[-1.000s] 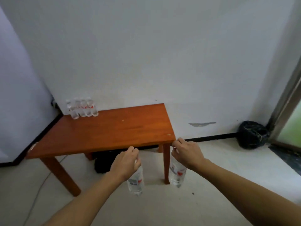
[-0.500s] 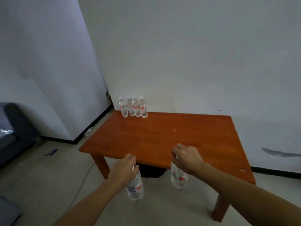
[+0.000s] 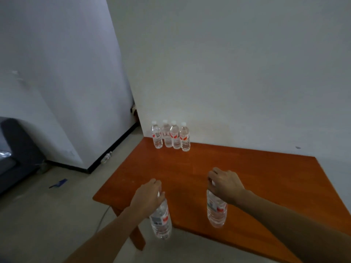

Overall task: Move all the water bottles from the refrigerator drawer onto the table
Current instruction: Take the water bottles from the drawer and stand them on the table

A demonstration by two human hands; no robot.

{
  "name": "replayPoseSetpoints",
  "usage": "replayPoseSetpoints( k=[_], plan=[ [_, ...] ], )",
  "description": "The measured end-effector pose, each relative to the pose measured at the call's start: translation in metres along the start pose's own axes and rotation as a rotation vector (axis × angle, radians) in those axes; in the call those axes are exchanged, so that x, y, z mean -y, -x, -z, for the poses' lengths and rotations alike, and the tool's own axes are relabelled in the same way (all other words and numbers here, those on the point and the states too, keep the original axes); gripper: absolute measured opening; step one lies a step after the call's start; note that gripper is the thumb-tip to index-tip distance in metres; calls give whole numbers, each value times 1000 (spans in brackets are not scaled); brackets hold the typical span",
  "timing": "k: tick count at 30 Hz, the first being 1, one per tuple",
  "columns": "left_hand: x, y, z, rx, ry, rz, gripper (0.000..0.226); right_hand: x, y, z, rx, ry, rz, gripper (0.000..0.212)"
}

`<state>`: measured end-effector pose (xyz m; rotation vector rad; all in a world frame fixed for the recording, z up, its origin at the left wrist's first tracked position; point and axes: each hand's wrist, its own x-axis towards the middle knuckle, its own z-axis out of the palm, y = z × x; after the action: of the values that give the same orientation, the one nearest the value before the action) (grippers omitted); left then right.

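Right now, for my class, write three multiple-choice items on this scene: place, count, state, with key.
1. Where on the orange-brown wooden table does the row of clear plastic water bottles stand? A far left corner B near edge C centre
2. How many bottles form that row? A two B four C six
3. The left hand has its grip: A round the top of a carried bottle B flat on the table C empty
Key: 1A, beside the wall; 2B, four stand together; 3A, bottle hangs below.
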<state>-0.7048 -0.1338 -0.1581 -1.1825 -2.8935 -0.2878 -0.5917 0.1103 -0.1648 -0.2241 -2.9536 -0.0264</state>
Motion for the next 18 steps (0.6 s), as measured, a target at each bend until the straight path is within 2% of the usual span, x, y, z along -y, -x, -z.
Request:
replayPoseSetpoints(
  k=[12, 18],
  plan=[
    [147, -204, 6, -17, -11, -162, 17, 7, -192, -44, 30, 26, -314, 21],
    [190, -289, -12, -15, -12, -147, 19, -8, -268, -72, 28, -24, -345, 22]
  ],
)
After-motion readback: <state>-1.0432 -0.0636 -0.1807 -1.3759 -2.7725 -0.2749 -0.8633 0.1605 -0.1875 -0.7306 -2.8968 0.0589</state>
